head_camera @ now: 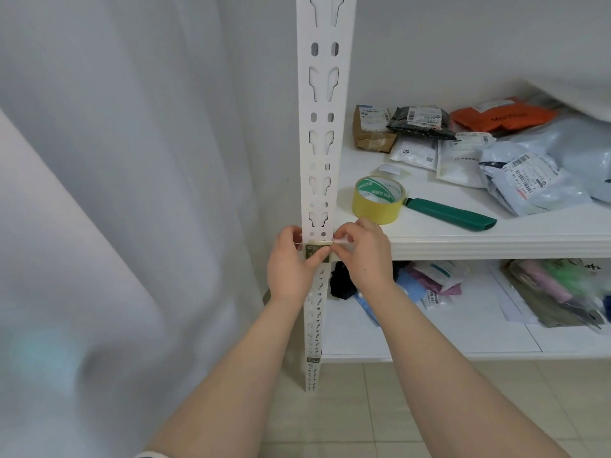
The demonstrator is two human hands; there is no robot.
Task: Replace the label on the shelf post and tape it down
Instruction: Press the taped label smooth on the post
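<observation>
A white slotted shelf post runs down the middle of the view. A small dark green label sits on the post at shelf height. A strip of clear tape stretches across the post just above the label. My left hand pinches the strip's left end, and its thumb lies over the label. My right hand pinches the strip's right end beside the post.
On the white shelf stand a yellow tape roll, a green-handled cutter and several parcels. More packages lie on the lower shelf. A white curtain hangs at left. A second small label sits lower on the post.
</observation>
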